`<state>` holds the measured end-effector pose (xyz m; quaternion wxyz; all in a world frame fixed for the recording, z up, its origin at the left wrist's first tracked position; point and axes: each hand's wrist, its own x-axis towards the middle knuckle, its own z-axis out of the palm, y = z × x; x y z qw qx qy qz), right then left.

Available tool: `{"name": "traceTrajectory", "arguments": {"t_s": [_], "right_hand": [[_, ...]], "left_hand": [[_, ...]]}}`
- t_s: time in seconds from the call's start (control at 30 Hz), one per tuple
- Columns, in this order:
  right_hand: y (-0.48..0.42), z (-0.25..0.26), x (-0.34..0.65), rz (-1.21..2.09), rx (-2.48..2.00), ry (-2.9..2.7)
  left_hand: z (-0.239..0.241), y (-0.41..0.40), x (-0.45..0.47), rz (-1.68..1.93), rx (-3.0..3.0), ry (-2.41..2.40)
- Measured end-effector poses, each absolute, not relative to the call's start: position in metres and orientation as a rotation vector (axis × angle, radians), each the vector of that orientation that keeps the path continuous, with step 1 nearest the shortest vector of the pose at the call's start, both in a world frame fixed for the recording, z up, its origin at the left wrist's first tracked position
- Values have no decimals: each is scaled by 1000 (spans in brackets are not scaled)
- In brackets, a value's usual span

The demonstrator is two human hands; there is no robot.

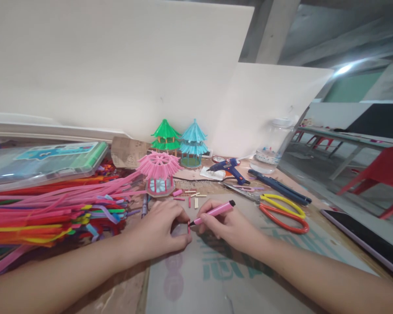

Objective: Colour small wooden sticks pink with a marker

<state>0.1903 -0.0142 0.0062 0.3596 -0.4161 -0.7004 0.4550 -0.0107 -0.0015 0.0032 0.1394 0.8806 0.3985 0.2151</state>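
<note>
Left hand (163, 224) pinched a stick (189, 227), right hand (231, 224) gripped a marker (218, 209); mid-frame, pink sticks (189, 202) looked finished, pale sticks (196, 203) uncolored.

Item 1: felt-tip marker (218, 209), one; slim pink barrel, black butt end, narrow dark tip exposed. Held at a slant over the grey board (190, 301), butt raised toward the right edge, tip aimed at the left edge.
Item 2: short stick (189, 227), one; thin, straight, reddish pink. I log it pinched, toward the board's left edge; whether upright or lying flat, I cannot tell.
Marker tip at the stick's side; touching or just beside, too small on my feed to say.
</note>
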Motion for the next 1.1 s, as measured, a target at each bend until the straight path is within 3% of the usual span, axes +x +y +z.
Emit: {"name": "traceTrajectory", "arguments": {"t_s": [1.1], "right_hand": [[-14,7,191,1260,-1075,-1811]], "left_hand": [[1,0,-11,632,2576,1154]]}}
